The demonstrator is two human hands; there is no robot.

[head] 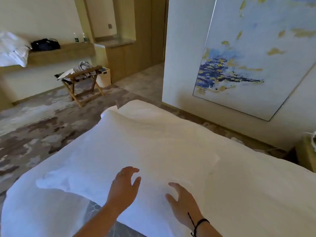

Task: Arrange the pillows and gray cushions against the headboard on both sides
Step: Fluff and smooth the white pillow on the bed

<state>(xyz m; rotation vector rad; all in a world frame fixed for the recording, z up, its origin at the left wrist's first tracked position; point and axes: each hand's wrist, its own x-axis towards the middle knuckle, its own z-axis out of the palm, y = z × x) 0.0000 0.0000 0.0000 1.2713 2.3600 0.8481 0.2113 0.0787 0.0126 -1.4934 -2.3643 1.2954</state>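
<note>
A large white pillow (153,151) fills the lower middle of the head view, lying lengthwise away from me. My left hand (124,183) hovers or rests on its near end with fingers spread. My right hand (181,200), with a black cord at the wrist, lies beside it, fingers apart on the same white surface. Neither hand grips anything. A dark grey patterned surface (92,209) shows under my left forearm; I cannot tell whether it is a cushion. More white bedding (12,48) lies on a ledge at the far left. No headboard is in view.
A wooden luggage rack (82,79) with clothes stands on the patterned carpet (34,125), a white bin (104,77) beside it. A black bag (45,44) and two bottles sit on a wooden shelf. A wall with a blue-and-gold painting (248,57) runs along the right.
</note>
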